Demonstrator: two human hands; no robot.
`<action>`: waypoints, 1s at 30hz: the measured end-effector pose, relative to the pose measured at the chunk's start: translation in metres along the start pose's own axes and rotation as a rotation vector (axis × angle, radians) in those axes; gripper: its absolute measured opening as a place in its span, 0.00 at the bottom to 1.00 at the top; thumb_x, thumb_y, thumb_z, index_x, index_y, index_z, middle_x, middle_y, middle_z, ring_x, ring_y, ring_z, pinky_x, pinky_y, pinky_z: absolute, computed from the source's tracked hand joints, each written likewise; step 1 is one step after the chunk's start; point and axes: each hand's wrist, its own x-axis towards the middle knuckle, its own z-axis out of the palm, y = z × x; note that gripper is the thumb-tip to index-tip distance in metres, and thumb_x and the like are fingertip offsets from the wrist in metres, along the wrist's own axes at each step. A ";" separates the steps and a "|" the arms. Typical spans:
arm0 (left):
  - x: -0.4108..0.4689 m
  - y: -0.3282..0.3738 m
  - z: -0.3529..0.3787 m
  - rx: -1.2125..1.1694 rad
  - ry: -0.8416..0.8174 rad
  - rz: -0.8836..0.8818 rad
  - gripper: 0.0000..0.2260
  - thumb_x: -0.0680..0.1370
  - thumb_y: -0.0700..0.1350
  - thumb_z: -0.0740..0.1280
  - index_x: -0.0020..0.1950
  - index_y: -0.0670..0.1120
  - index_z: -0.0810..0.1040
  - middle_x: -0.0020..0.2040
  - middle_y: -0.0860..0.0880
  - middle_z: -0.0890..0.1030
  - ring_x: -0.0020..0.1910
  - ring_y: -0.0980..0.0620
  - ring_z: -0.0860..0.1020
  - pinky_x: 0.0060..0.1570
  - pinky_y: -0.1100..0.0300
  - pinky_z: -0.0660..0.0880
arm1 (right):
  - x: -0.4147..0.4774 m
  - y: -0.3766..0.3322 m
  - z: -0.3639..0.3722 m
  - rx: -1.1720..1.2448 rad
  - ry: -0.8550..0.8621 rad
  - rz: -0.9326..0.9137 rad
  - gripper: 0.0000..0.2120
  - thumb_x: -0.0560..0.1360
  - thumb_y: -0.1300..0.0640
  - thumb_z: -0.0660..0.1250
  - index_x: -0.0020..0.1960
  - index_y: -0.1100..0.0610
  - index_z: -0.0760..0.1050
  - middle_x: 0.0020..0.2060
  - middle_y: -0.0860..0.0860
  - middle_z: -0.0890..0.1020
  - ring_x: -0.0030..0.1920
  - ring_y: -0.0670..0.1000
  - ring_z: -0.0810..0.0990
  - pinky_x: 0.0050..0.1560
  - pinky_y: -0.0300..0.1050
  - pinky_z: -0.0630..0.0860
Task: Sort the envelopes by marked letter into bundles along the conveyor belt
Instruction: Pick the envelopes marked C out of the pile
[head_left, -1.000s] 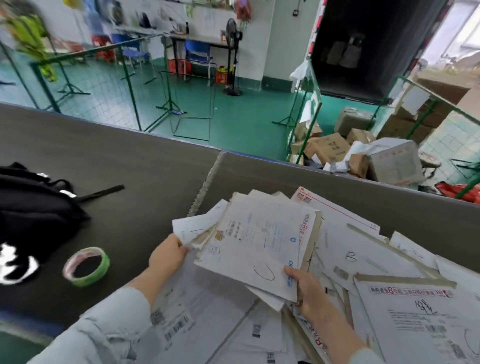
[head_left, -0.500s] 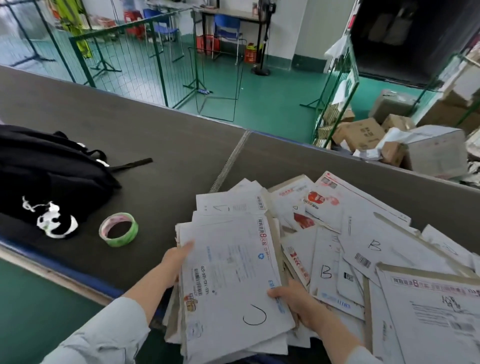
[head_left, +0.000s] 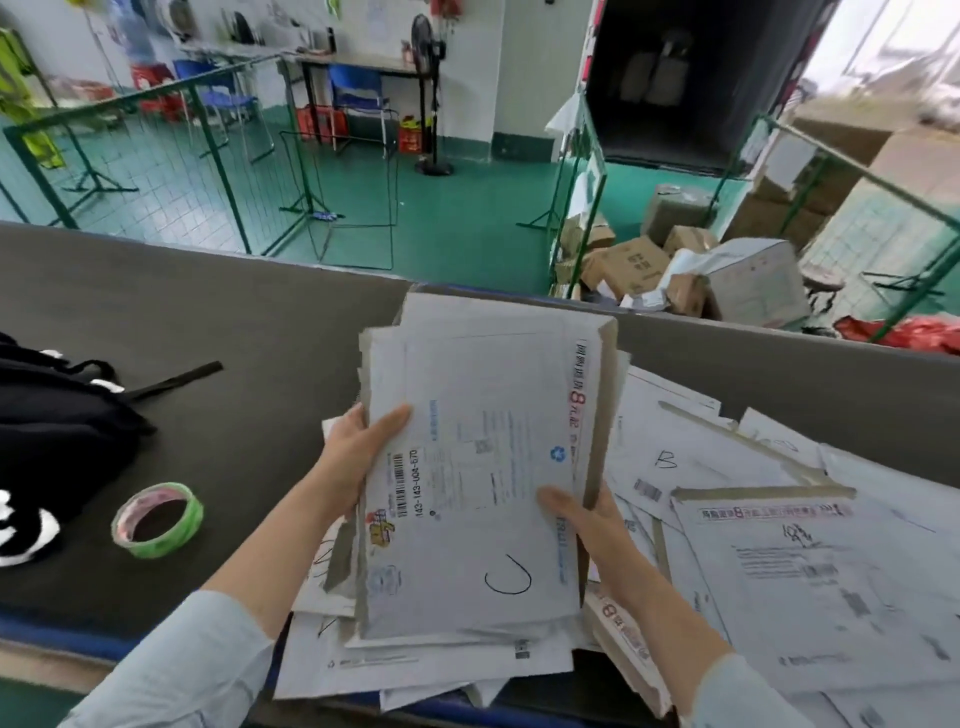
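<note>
Now both hands (head_left: 353, 457) (head_left: 589, 525) grip env. stack (head_left: 483, 415).

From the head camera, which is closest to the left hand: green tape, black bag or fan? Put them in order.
1. Green tape roll, on the belt just left of the left hand.
2. Black bag, farther left on the belt.
3. Fan, far off beyond the belt.

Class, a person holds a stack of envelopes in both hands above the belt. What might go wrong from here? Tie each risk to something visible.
1. The stack, top one marked C, is ragged and gripped at its sides by the left hand and right hand; inner envelopes may slide out.
2. Loose envelopes overhang the near edge of the belt and may fall.
3. Set down on the envelope marked B, bundles would mix.
</note>
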 end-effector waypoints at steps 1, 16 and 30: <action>0.001 0.009 0.010 0.023 -0.038 0.018 0.23 0.72 0.48 0.72 0.64 0.40 0.72 0.53 0.36 0.83 0.45 0.39 0.84 0.39 0.48 0.82 | -0.003 -0.010 -0.006 0.021 -0.005 -0.040 0.21 0.72 0.55 0.75 0.63 0.50 0.75 0.54 0.49 0.85 0.53 0.53 0.85 0.53 0.52 0.82; -0.032 0.079 0.206 0.091 -0.202 0.381 0.19 0.71 0.47 0.73 0.59 0.43 0.75 0.50 0.45 0.85 0.45 0.44 0.85 0.42 0.50 0.82 | -0.065 -0.105 -0.161 0.119 0.327 -0.397 0.11 0.73 0.60 0.73 0.53 0.50 0.79 0.45 0.43 0.87 0.45 0.49 0.87 0.39 0.42 0.83; -0.043 -0.090 0.320 0.228 -0.261 0.178 0.21 0.70 0.46 0.77 0.60 0.45 0.77 0.52 0.47 0.85 0.50 0.47 0.84 0.48 0.51 0.81 | -0.064 -0.019 -0.322 0.018 0.357 -0.213 0.22 0.67 0.64 0.76 0.60 0.56 0.77 0.50 0.51 0.86 0.50 0.53 0.85 0.44 0.47 0.80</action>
